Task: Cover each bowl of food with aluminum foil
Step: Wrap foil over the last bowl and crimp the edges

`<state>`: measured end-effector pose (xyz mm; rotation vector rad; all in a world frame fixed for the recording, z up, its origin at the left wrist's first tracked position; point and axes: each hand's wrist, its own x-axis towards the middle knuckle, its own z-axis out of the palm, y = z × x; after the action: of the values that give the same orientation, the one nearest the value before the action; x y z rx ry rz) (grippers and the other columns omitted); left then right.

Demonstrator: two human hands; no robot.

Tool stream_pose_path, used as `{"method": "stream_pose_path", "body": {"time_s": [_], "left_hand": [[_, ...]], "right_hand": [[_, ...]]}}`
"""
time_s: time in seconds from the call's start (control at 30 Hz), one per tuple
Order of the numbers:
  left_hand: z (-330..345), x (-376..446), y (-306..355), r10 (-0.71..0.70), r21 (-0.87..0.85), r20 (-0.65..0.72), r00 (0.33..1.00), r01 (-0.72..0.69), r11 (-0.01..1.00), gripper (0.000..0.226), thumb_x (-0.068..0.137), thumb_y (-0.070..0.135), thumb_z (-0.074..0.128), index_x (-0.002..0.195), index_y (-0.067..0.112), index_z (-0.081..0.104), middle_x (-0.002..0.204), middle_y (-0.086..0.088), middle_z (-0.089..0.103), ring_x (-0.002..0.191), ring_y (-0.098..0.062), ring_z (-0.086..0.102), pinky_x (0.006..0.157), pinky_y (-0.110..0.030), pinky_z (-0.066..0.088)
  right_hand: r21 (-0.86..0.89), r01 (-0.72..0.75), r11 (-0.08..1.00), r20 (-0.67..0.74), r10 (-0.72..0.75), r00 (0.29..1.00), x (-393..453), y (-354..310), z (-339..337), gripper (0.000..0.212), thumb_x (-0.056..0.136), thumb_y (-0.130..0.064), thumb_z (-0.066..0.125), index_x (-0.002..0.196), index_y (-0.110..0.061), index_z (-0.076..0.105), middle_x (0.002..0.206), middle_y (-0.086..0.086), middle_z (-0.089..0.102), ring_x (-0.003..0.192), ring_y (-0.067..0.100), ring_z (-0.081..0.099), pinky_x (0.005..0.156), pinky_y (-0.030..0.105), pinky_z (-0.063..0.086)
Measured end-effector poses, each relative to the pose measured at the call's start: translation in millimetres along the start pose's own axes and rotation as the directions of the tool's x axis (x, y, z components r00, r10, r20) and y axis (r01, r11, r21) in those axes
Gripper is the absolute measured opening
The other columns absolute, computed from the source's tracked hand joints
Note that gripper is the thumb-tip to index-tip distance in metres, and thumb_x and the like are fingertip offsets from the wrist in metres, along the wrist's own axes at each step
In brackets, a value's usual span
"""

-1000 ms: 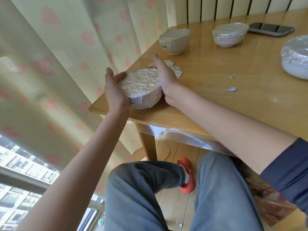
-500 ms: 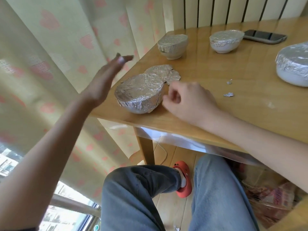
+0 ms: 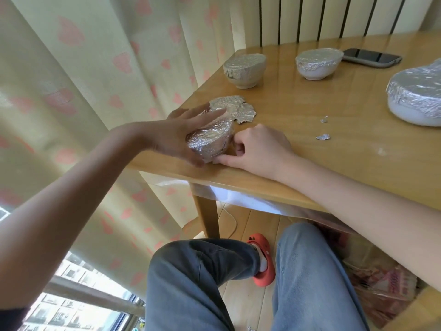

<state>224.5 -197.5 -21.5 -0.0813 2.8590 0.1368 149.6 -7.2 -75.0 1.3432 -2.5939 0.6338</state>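
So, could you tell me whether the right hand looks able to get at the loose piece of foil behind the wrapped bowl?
Probably yes: the right hand lies just short of the loose foil, with bare table between.

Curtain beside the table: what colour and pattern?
The curtain is pale cream-yellow with scattered pink hearts, shown clearly in the head view.

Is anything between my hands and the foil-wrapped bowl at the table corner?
Nothing visible. Your left hand already lies across the foil-wrapped bowl, and your right hand sits right beside it with the thumb at its base. The loose foil sheet lies behind it, out of the way.
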Motion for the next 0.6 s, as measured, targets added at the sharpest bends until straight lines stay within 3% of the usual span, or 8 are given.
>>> {"method": "stream_pose_path", "body": {"time_s": [0.1, 0.17, 0.2, 0.27, 0.33, 0.37, 0.47, 0.6], "left_hand": [[5, -13, -13, 0.077, -0.221, -0.143, 0.987, -0.107, 0.969, 0.124, 0.043, 0.085, 0.066, 0.137, 0.067, -0.013, 0.157, 0.023, -0.019, 0.147, -0.01, -0.019, 0.12, -0.047, -0.001], [25, -17, -17, -0.017, -0.551, -0.402, 0.915, -0.228, 0.803, 0.101, 0.066, 0.079, 0.057, 0.147, 0.054, 0.002, 0.157, 0.028, -0.003, 0.148, -0.001, -0.004, 0.121, -0.036, 0.003], [38, -15, -19, -0.204, -0.712, -0.503, 0.84, -0.268, 0.649, 0.089, 0.077, 0.076, 0.05, 0.151, 0.043, 0.013, 0.158, 0.024, 0.01, 0.147, 0.001, 0.008, 0.121, -0.032, 0.008], [59, -8, -13, -0.553, -0.906, -0.423, 0.718, -0.355, 0.232, 0.062, 0.095, 0.065, 0.035, 0.138, 0.022, 0.046, 0.143, 0.004, 0.048, 0.133, -0.009, 0.043, 0.113, -0.032, 0.03], [66, 1, 4, -0.592, -0.901, -0.263, 0.762, -0.414, -0.133, 0.057, 0.102, 0.054, 0.024, 0.115, 0.011, 0.06, 0.115, -0.006, 0.066, 0.11, -0.017, 0.06, 0.099, -0.032, 0.044], [66, 3, 13, -0.592, -0.87, -0.215, 0.777, -0.427, -0.246, 0.063, 0.103, 0.053, 0.022, 0.117, 0.006, 0.061, 0.115, -0.011, 0.068, 0.111, -0.021, 0.062, 0.1, -0.035, 0.045], [64, 6, 26, -0.63, -0.778, -0.162, 0.76, -0.49, -0.392, 0.071, 0.102, 0.055, 0.022, 0.127, -0.001, 0.058, 0.123, -0.019, 0.065, 0.119, -0.03, 0.059, 0.109, -0.045, 0.04], [56, 13, 37, -0.595, -0.767, -0.224, 0.772, -0.516, -0.382, 0.074, 0.102, 0.055, 0.016, 0.127, 0.0, 0.058, 0.122, -0.018, 0.066, 0.119, -0.028, 0.06, 0.106, -0.04, 0.043]], "right_hand": [[0.149, -0.064, 0.987, 0.096, 0.05, 0.994, -6, 10, -2, 0.032, 0.079, -0.046, 0.068, 0.081, -0.022, 0.046, 0.081, -0.011, 0.048, 0.084, 0.016, 0.05, 0.068, 0.03, 0.037], [0.406, -0.252, 0.878, 0.162, 0.203, 0.966, -8, 13, -2, 0.027, 0.084, -0.033, 0.064, 0.1, -0.019, 0.048, 0.096, -0.006, 0.05, 0.09, 0.015, 0.05, 0.074, 0.027, 0.037], [0.609, -0.359, 0.708, 0.214, 0.289, 0.933, -7, 10, -3, 0.027, 0.087, -0.033, 0.06, 0.108, -0.018, 0.049, 0.107, -0.005, 0.053, 0.094, 0.014, 0.052, 0.08, 0.026, 0.041], [0.865, -0.419, 0.275, 0.329, 0.32, 0.889, -1, -4, -5, 0.027, 0.094, -0.037, 0.049, 0.116, -0.021, 0.05, 0.126, -0.006, 0.052, 0.108, 0.011, 0.052, 0.098, 0.029, 0.041], [0.913, -0.408, -0.005, 0.397, 0.239, 0.886, 7, -22, -5, 0.04, 0.097, -0.044, 0.04, 0.132, -0.024, 0.046, 0.14, -0.009, 0.046, 0.127, 0.011, 0.043, 0.112, 0.034, 0.03], [0.904, -0.413, -0.108, 0.427, 0.213, 0.879, 9, -29, -3, 0.046, 0.097, -0.047, 0.037, 0.137, -0.024, 0.043, 0.144, -0.007, 0.045, 0.132, 0.011, 0.041, 0.115, 0.034, 0.025], [0.876, -0.42, -0.238, 0.467, 0.197, 0.862, 11, -41, -2, 0.043, 0.097, -0.049, 0.034, 0.129, -0.026, 0.051, 0.14, -0.005, 0.05, 0.127, 0.01, 0.046, 0.114, 0.031, 0.026], [0.891, -0.382, -0.245, 0.437, 0.238, 0.867, 8, -32, -11, 0.031, 0.098, -0.048, 0.033, 0.097, -0.029, 0.057, 0.122, -0.004, 0.062, 0.106, 0.009, 0.056, 0.1, 0.025, 0.038]]}}
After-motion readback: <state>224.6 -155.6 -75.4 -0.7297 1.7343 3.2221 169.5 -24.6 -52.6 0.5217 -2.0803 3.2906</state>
